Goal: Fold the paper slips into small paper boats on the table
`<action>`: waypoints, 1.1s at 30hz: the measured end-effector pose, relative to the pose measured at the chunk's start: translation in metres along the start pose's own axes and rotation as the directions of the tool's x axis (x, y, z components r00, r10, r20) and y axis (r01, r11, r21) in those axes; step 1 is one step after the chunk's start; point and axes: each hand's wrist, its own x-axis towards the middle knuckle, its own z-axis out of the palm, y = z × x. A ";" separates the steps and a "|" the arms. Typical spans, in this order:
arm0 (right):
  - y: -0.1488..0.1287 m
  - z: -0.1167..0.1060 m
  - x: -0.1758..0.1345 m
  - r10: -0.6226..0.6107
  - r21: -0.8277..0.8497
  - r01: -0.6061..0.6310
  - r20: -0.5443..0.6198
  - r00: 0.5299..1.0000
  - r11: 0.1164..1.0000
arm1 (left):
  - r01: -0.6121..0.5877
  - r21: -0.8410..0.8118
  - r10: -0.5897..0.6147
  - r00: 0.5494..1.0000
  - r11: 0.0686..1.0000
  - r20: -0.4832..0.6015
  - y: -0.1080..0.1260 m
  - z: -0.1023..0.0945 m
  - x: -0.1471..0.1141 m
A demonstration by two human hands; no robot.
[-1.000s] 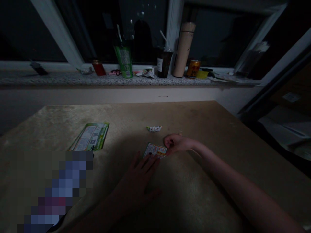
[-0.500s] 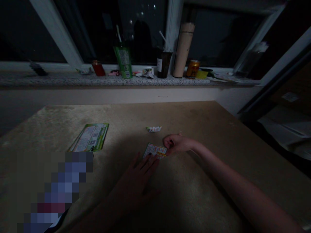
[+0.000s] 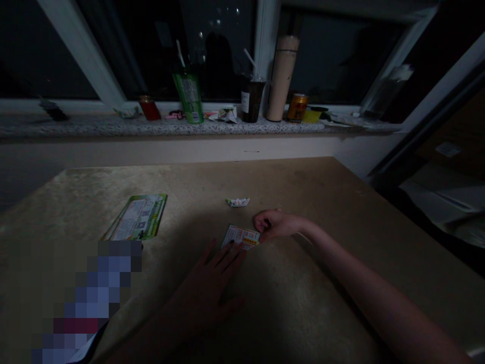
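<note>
A small printed card (image 3: 241, 235), with grids of orange and white and a yellow strip, lies flat on the table in the middle of the head view. My left hand (image 3: 217, 270) rests palm down with fingers spread, the fingertips over the card's lower left edge. At the card's right edge is my right hand (image 3: 275, 225), its fingers curled and pressed together, the fingertips touching the card's corner. Whatever may be pinched in them is hidden. Just beyond the card sits a crumpled green-and-white wrapper (image 3: 238, 202).
Green printed cards or leaflets (image 3: 142, 217) lie stacked on the left, beside a pixelated object (image 3: 102, 283). Along the granite sill (image 3: 220, 129) stand a green cup (image 3: 189, 96), a dark cup (image 3: 252, 101), a tall flask (image 3: 283, 78), a gold can (image 3: 297, 107) and a red jar (image 3: 149, 107).
The whole view has shifted slightly, so the scene sits a little further left. Both hands keep nearly the same places on the card.
</note>
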 end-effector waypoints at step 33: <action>-0.045 0.079 -0.065 -0.339 -0.627 0.115 -0.249 0.907 0.770 | -0.046 0.080 0.049 0.998 0.996 -0.034 -0.004 0.002 0.000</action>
